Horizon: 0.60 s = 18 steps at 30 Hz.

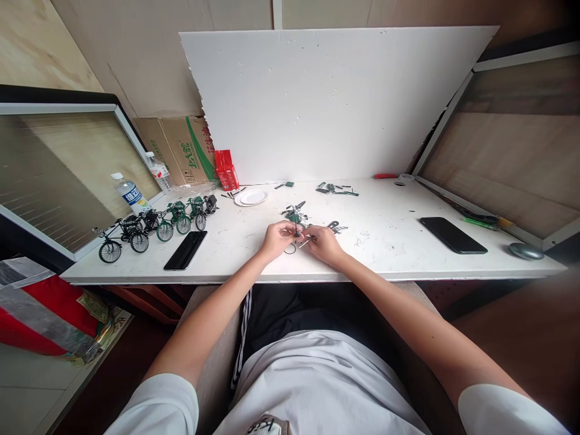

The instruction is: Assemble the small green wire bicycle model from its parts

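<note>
Head view | with our left hand [277, 239] we pinch a dark part [296, 230], too small to name | our right hand [323, 243] pinches a slim rod [304, 243] just beside it | both at the front middle of the tabletop [378, 238], near a green piece [295, 215] | model bicycles [180, 217] stand at left, near a phone [185, 251]

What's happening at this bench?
A person's left hand and right hand meet over the white table, pinching small parts too fine to make out. Loose green and dark pieces lie farther back, near the upright white board. Black and green miniature bicycles stand on the left, with a phone close by.
</note>
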Available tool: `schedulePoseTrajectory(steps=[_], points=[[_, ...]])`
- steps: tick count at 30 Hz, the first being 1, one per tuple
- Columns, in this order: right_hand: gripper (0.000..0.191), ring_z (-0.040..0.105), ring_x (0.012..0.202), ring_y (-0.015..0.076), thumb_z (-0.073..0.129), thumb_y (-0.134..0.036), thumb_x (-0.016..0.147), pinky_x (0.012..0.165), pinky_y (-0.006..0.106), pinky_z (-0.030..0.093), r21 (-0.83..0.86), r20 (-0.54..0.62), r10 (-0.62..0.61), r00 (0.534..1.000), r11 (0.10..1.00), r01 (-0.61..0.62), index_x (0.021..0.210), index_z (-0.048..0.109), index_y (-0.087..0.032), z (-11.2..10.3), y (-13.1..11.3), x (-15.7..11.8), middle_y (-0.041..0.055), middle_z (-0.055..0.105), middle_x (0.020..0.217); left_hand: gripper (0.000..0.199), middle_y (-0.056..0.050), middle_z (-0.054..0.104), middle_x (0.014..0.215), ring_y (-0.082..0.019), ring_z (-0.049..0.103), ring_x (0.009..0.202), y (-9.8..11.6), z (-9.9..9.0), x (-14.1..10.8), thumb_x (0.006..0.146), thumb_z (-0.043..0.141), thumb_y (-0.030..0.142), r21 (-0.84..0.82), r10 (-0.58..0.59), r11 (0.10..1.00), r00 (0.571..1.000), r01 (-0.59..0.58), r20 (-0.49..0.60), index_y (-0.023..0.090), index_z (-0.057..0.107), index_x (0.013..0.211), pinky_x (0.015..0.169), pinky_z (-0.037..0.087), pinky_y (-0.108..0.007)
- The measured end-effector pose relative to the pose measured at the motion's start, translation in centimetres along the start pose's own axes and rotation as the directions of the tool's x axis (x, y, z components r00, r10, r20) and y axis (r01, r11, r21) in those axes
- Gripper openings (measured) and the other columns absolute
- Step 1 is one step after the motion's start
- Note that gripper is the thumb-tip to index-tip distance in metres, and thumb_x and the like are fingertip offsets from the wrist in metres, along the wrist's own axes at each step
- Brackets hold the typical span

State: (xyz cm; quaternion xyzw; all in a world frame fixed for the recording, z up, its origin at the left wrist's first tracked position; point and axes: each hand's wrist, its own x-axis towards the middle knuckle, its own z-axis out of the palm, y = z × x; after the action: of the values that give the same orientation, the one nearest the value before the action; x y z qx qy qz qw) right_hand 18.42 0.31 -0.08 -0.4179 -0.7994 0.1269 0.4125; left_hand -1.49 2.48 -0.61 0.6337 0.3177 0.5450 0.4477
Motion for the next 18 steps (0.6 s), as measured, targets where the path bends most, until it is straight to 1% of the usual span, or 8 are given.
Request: schedulePoseTrajectory(steps=[3, 6, 10, 13, 18], points=[[0.028, 0.066, 0.070, 0.0192, 0.059, -0.007, 0.087, 0.069, 0.030, 0.046, 0.006, 0.004, -0.017, 1.000, 1.000, 0.017, 0.092, 0.082, -0.021, -0.01, 0.02, 0.01, 0.0061, 0.081, 0.090, 0.036, -0.012, 0.081, 0.105, -0.025, 0.075, 0.100, -0.12, -0.08, 0.02, 0.067, 0.100, 0.039, 0.042, 0.017, 0.999, 1.000, -0.017, 0.013, 0.015, 0.083, 0.089, 0.085, 0.063, -0.038], [0.030, 0.066, 0.072, 0.0197, 0.057, -0.005, 0.085, 0.069, 0.030, 0.045, 0.006, 0.019, -0.021, 1.000, 1.000, 0.021, 0.089, 0.081, -0.022, 0.01, 0.06, 0.01, 0.0054, 0.079, 0.087, 0.038, -0.012, 0.081, 0.106, -0.025, 0.075, 0.100, -0.10, 0.02, -0.03, 0.067, 0.100, 0.040, 0.002, 0.013, 1.000, 0.999, -0.013, 0.040, 0.015, 0.083, 0.090, 0.087, 0.065, -0.039], [0.030, 0.066, 0.072, 0.0201, 0.057, -0.006, 0.085, 0.069, 0.030, 0.045, 0.007, 0.029, -0.018, 0.999, 1.000, 0.017, 0.089, 0.081, -0.022, 0.02, 0.00, 0.01, 0.0052, 0.077, 0.084, 0.042, -0.012, 0.080, 0.104, -0.024, 0.075, 0.096, 0.06, 0.18, -0.11, 0.066, 0.100, 0.043, -0.027, 0.008, 1.000, 0.999, -0.007, 0.050, 0.014, 0.082, 0.090, 0.086, 0.066, -0.040], [0.027, 0.065, 0.072, 0.0203, 0.059, -0.008, 0.086, 0.069, 0.030, 0.045, 0.012, 0.033, -0.007, 0.999, 1.000, 0.006, 0.090, 0.082, -0.022, 0.01, -0.15, 0.02, 0.0059, 0.078, 0.086, 0.042, -0.012, 0.080, 0.104, -0.022, 0.075, 0.093, 0.06, 0.15, -0.09, 0.067, 0.100, 0.043, -0.010, 0.014, 1.000, 0.999, -0.013, 0.043, 0.014, 0.082, 0.091, 0.085, 0.065, -0.039], [0.018, 0.060, 0.069, 0.0182, 0.065, -0.017, 0.093, 0.068, 0.031, 0.044, 0.034, 0.021, 0.015, 1.000, 0.999, -0.016, 0.095, 0.083, -0.021, -0.09, -0.35, 0.08, 0.0062, 0.078, 0.089, 0.042, -0.011, 0.080, 0.103, -0.018, 0.071, 0.082, 0.21, 0.06, -0.03, 0.068, 0.100, 0.044, 0.022, 0.013, 1.000, 1.000, -0.014, 0.013, 0.014, 0.081, 0.092, 0.079, 0.063, -0.036]])
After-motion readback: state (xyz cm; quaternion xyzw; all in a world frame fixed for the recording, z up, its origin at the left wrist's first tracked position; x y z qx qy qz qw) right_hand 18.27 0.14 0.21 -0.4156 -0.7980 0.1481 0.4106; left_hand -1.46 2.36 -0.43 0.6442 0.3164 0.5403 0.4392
